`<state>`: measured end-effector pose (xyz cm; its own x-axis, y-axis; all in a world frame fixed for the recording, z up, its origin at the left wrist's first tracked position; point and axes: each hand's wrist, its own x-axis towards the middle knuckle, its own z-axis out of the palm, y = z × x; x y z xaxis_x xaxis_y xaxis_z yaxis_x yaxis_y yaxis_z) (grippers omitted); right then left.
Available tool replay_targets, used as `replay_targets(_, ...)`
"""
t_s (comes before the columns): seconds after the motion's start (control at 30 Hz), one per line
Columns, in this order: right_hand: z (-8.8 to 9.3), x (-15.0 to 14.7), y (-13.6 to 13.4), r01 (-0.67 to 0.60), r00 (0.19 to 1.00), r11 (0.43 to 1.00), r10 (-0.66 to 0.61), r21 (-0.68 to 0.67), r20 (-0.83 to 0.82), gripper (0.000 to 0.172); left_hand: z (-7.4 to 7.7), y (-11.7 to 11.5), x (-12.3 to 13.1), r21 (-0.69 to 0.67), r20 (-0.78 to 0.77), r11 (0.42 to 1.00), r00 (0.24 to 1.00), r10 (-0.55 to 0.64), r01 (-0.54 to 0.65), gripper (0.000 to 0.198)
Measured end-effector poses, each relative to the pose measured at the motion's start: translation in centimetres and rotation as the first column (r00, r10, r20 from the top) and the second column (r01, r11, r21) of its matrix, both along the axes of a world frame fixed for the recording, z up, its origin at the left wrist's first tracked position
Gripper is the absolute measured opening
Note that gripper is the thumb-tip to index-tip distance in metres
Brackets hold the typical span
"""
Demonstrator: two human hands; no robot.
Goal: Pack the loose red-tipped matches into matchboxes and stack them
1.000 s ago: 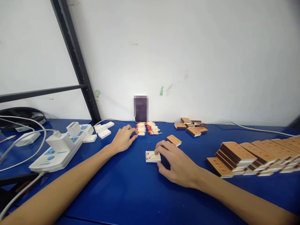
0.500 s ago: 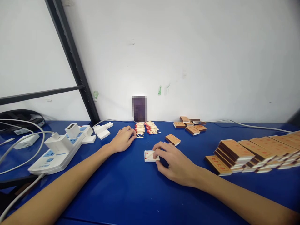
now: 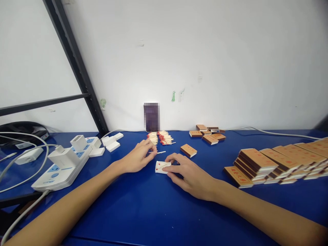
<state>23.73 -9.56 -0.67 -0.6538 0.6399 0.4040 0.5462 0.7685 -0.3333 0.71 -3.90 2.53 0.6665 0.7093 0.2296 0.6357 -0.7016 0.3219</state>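
Head view, single camera. All places given relative to the white tray [image 3: 161,166], which sits on the blue table [image 3: 143,208] near the middle.

- Right hand [image 3: 191,174]: fingers closed on the tray's right end, pinning it to the table.
- Left hand [image 3: 138,158]: just left of the tray, thumb and fingertip clamped on a single match [image 3: 160,152]. The stick lies level, just behind the tray and not yet in it.
- The hands are close together but not touching.
- Tray contents: a few red-tipped matches lying slantwise, with mostly bare white showing. It looks far from full.
- Behind the tray, toward the wall: loose match piles [image 3: 161,137], sizeable.
- Behind and to the right, close by: one orange sleeve [image 3: 188,150], lying flat and apart from the tray.
- Farther back and to the right: a small scatter of boxes [image 3: 208,133].
- Well to the right: long overlapping rows of stacked boxes [image 3: 276,163], which appear closed.
- Well to the left: power strip [image 3: 64,162] with plugs and white cables.

Judgement: many boxes look done, and this tray is barely begun.
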Motion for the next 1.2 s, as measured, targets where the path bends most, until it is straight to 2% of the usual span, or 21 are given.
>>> replay_targets(0.13,-0.3,0.0,0.1,-0.009,0.994,0.999,0.005,-0.034,-0.105,0.019,0.1,-0.9,0.6,-0.072,0.009,0.991,0.994,-0.111,0.111,0.025)
replay_targets(0.23,-0.3,-0.1,0.2,0.030,0.988,0.998,-0.038,-0.055,-0.153,0.013,0.1,-1.0,0.5,-0.087,0.017,0.983,0.987,-0.162,0.163,0.023)
replay_targets(0.5,-0.3,-0.2,0.4,0.050,0.973,0.998,-0.059,-0.049,-0.223,0.033,0.3,-1.3,0.5,-0.068,0.022,0.980,0.983,-0.184,0.185,0.014)
replay_targets(0.57,-0.3,-0.2,0.4,0.047,0.974,0.998,-0.056,-0.046,-0.221,0.033,0.0,-1.0,0.5,-0.040,0.054,0.988,0.988,-0.144,0.146,0.015)
replay_targets(0.67,-0.3,-0.2,0.3,0.049,0.977,0.998,-0.056,-0.037,-0.207,0.027,-0.6,0.1,0.0,0.065,0.106,0.998,0.994,-0.005,-0.002,0.016)
replay_targets(0.73,-0.3,-0.1,0.3,0.053,0.979,0.998,-0.059,-0.035,-0.194,0.018,-1.0,1.0,-0.5,0.137,0.036,0.987,0.996,0.081,-0.085,0.017)
replay_targets(0.8,-0.3,-0.1,0.3,0.054,0.982,0.998,-0.060,-0.036,-0.180,0.009,-1.3,1.7,-1.0,0.165,-0.069,0.979,0.989,0.133,-0.120,0.019)
replay_targets(0.9,-0.3,0.0,0.2,0.042,0.986,0.999,-0.046,-0.032,-0.162,0.004,-1.5,2.2,-1.4,0.142,-0.130,0.982,0.981,0.142,-0.123,0.020)
replay_targets(1.1,-0.4,0.0,0.3,0.009,0.991,1.000,-0.010,-0.006,-0.134,0.011,-1.4,2.0,-1.1,0.119,-0.149,0.989,0.983,0.106,-0.088,0.018)
replay_targets(1.2,-0.5,0.0,0.2,0.003,0.992,0.998,0.005,0.064,-0.127,0.014,-1.4,1.8,-1.0,0.147,-0.165,0.985,0.980,0.113,-0.089,0.019)
